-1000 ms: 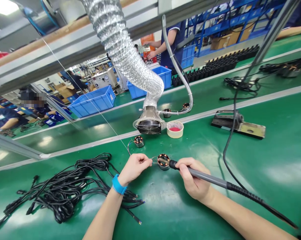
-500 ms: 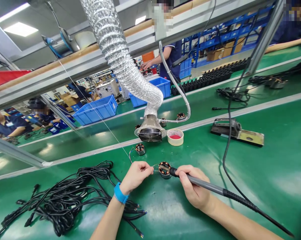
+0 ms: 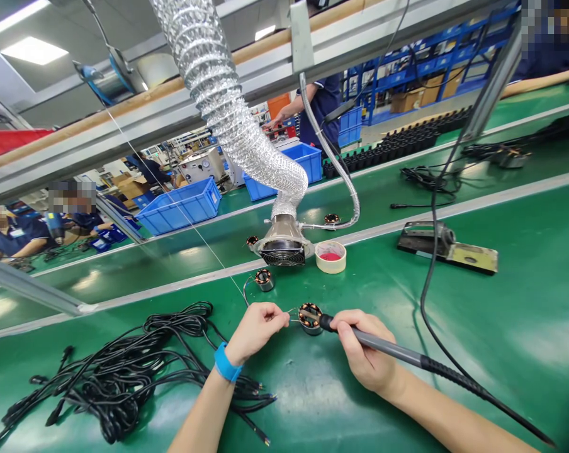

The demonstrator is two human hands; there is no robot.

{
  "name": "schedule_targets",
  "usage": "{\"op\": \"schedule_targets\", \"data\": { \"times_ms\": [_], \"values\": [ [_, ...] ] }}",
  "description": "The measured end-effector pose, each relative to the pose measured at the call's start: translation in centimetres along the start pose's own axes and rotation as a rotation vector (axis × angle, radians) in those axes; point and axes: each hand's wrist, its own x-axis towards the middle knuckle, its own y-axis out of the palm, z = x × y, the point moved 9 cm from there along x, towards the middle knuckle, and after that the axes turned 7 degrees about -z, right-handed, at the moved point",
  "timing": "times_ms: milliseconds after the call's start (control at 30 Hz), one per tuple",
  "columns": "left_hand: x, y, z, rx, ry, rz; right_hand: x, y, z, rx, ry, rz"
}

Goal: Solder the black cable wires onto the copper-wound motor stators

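Observation:
My right hand [image 3: 367, 349] is closed around the grey handle of a soldering iron [image 3: 383, 346]. The iron's tip reaches over a small round motor stator [image 3: 310, 319] with copper windings, which sits upright on the green bench. To the left of the stator, my left hand [image 3: 260, 328] pinches thin solder wire; fine strands show between its fingertips and the stator. A pale line of this wire [image 3: 190, 220] runs down from a spool [image 3: 109, 78] overhead towards that hand. Just behind stands another stator [image 3: 264, 280] with a dark lead.
A silver duct [image 3: 247, 138] ends in a fan hood [image 3: 283, 245] behind the stator. Beside it lies a tape roll [image 3: 330, 258] with something red inside. Black cables [image 3: 114, 377] are heaped at left, an iron stand [image 3: 447, 245] at right. Co-workers and blue bins [image 3: 180, 207] are beyond.
Stators and cables on the strip behind the bench have shifted left; one now shows left of the fan hood. Both hands keep nearly the same pose at the stator.

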Motion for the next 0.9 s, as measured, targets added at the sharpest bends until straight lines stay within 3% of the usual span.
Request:
{"op": "schedule_targets", "data": {
  "times_ms": [400,700,900],
  "values": [
    [-0.1,0.0,0.2,-0.002,-0.026,0.025,0.1,0.0,0.2,-0.001,-0.009,0.002],
    [0.1,0.3,1.2,-0.252,-0.112,0.109,-0.2,0.1,-0.1,0.011,-0.003,0.003],
    [0.3,0.6,1.4,-0.232,-0.112,0.108,-0.3,0.1,-0.1,0.016,-0.004,0.001]
  ]
}}
